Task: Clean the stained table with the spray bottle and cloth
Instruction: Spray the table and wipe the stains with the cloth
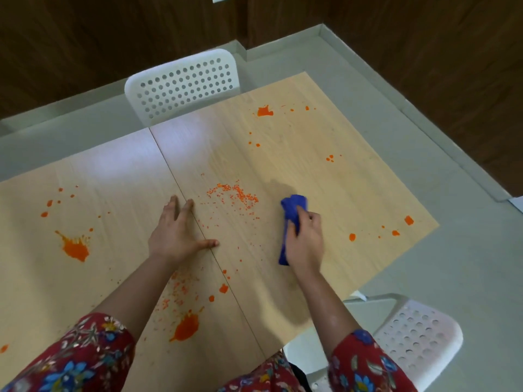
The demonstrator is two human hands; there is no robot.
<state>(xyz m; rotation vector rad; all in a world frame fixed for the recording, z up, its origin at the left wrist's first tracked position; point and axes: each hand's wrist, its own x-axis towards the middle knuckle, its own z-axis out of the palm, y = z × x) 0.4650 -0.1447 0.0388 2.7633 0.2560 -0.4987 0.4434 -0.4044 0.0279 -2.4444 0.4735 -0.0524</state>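
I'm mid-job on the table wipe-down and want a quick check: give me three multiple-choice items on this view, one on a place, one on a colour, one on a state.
1. Where is the cloth?
A. On the white chair
B. Under the right hand on the table
C. On the floor

2. What colour are the stains?
A. Orange
B. Green
C. Black

3. How is the left hand?
A. Holding a spray bottle
B. Gripping the cloth
C. Flat on the table, empty

Key: 1 B, the right hand grips the blue cloth against the table. 2 A, every splatter is orange. 3 C, its fingers are spread on the wood.
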